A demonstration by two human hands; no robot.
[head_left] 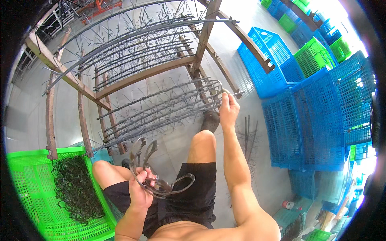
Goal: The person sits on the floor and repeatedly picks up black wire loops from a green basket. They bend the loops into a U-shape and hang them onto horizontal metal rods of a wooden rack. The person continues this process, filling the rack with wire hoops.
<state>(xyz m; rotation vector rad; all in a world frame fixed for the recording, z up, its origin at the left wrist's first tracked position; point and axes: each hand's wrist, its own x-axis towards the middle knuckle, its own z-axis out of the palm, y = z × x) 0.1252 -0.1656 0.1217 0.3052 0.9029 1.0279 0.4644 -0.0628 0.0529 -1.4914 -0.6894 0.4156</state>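
Holding the bunch of curved grey frames (164, 184) in your left hand (140, 188), keep your grip light so they don't tangle; your right hand (229, 107) seems to pinch a similar frame (219, 84) just beyond its fingertips, best eased gently without snagging the wooden rack (146, 78) beside it.
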